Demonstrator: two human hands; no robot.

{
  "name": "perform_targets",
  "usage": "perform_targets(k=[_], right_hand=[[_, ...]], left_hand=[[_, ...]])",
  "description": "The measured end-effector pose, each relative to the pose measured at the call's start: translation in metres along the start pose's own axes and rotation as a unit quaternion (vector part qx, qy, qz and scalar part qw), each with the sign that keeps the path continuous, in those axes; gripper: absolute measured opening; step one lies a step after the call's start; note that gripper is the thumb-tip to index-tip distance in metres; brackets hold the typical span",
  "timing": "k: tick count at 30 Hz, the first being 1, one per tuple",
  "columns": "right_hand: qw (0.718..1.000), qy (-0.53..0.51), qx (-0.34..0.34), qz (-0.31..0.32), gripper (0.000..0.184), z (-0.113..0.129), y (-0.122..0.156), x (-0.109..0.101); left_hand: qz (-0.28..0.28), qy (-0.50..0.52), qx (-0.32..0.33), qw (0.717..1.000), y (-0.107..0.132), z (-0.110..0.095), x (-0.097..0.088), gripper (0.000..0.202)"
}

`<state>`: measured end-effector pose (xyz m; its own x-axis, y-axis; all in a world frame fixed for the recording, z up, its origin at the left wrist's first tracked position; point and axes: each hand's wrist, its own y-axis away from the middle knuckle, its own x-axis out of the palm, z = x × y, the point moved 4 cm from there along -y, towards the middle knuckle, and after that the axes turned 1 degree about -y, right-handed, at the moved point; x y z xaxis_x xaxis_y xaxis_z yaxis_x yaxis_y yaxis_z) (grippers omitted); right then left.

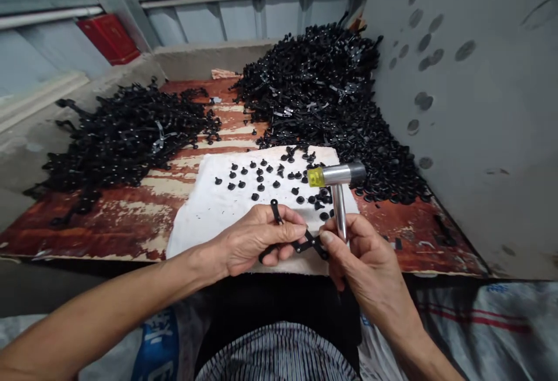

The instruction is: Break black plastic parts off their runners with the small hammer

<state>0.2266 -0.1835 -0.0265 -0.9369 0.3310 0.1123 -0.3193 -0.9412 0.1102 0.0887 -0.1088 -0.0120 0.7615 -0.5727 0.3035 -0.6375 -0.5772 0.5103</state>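
Note:
My left hand (253, 238) is closed around a black jointed linkage (312, 243), whose crossed arms and rivets show between my two hands. One arm of it sticks up past my left fingers, and another end pokes out below them. My right hand (370, 256) holds the metal handle of a mallet (340, 195) upright. Its head has a clear yellow face on the left and a dark face on the right. The right thumb and fingertip also pinch an end of the linkage. Beneath both hands lies a white cloth (209, 195) with several small black round-based pieces (260, 187) standing on it.
A large heap of black parts (314, 79) rises at the back right, spilling toward small round pieces (392, 178). Another heap of black linkages (126, 131) lies at the left. A grey panel (471, 125) bounds the right side. A red box (108, 38) sits at back left.

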Motion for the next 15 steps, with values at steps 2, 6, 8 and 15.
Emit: perform_targets(k=[2,6,8,15], right_hand=[[1.000,-0.012,0.010,-0.002,0.038,-0.003,-0.003,0.003],[1.000,-0.017,0.012,-0.004,0.039,-0.006,-0.007,0.005],[1.000,-0.015,0.006,0.000,0.038,-0.007,-0.007,0.005],[0.998,-0.035,-0.013,-0.057,0.031,-0.010,-0.002,-0.010]], left_hand=[[-0.023,-0.008,0.027,0.999,0.001,0.001,-0.003,0.039],[-0.074,-0.041,0.058,0.995,0.000,0.001,-0.009,0.041],[-0.091,-0.056,0.062,0.992,-0.003,-0.002,-0.011,0.039],[-0.158,-0.075,0.044,0.984,-0.017,-0.019,-0.018,0.024]])
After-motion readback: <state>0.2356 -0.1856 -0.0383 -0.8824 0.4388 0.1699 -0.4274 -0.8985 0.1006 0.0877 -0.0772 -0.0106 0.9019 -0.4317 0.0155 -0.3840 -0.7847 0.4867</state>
